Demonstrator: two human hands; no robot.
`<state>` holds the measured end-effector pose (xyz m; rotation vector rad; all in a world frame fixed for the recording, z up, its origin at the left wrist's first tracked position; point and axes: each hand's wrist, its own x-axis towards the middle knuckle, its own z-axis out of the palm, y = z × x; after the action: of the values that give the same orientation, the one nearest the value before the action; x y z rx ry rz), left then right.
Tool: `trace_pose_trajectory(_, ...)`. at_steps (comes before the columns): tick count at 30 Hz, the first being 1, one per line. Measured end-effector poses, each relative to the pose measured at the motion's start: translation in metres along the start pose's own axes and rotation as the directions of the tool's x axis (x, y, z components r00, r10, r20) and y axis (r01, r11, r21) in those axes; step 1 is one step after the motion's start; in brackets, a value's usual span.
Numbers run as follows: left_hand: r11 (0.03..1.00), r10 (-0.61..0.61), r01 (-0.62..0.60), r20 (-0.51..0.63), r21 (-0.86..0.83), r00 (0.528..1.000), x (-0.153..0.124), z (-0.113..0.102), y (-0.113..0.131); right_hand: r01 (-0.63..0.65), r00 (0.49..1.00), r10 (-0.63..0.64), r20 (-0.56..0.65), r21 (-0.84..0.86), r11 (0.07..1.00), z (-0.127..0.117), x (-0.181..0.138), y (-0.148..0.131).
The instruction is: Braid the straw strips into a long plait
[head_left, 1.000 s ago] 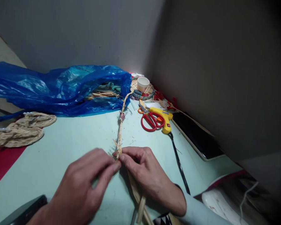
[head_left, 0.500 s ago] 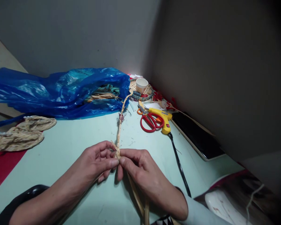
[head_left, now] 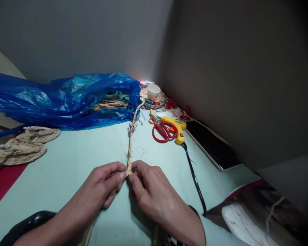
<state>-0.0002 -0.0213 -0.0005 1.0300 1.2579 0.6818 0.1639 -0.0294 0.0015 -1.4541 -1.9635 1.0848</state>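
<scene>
A thin braid of pale straw-like strands (head_left: pixel 130 147) runs from the far side of the table toward me. My left hand (head_left: pixel 106 182) pinches its near end between thumb and forefinger. From the other side, my right hand (head_left: pixel 150 186) grips the same end, thumb and fingers closed. Both hands almost meet there, just above the tabletop. A short loose strand sticks out from the braid above my fingers. Unbraided strands (head_left: pixel 87 234) hang below my left hand, and part of another shows under my right wrist.
Left, a blue plastic bag (head_left: pixel 66 99) holds more strands, with woven straw soles (head_left: pixel 17 152) nearby. Right lie red-handled scissors (head_left: pixel 164 132), a yellow glue gun (head_left: pixel 180 131) with a black cord, and a dark tablet (head_left: pixel 210 145). A cup (head_left: pixel 153 91) stands on a woven tray (head_left: pixel 143 92). A wall closes off the right.
My hands have spread slightly and turned at the braid's end. Loose strands that hung together under my right hand now show on both sides. The view has shifted slightly.
</scene>
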Motion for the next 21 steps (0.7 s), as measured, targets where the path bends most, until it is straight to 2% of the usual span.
trace_pose_trajectory(5,0.997,0.019,-0.018,-0.017,0.081,1.0,-0.001,-0.001,0.001,0.069,0.997,-0.067,0.023,-0.119,0.991,-0.005,-0.004,-0.001)
trace_pose_trajectory(10,0.996,0.006,-0.004,-0.018,0.088,1.0,-0.001,-0.001,0.005,0.092,0.995,-0.086,0.056,-0.127,0.988,-0.019,-0.009,0.0)
trace_pose_trajectory(15,0.996,0.006,-0.001,-0.057,0.092,0.998,0.0,0.0,0.005,0.083,0.994,-0.098,-0.052,-0.233,0.969,-0.018,-0.017,-0.002)
trace_pose_trajectory(18,0.988,0.062,-0.054,-0.055,0.144,0.997,0.0,0.001,0.005,0.177,0.963,-0.234,-0.131,-0.345,0.922,-0.005,-0.025,-0.002)
trace_pose_trajectory(21,0.99,0.082,-0.077,-0.041,0.119,0.996,0.0,-0.001,0.003,0.36,0.86,-0.493,-0.131,-0.528,0.769,0.012,-0.03,0.002)
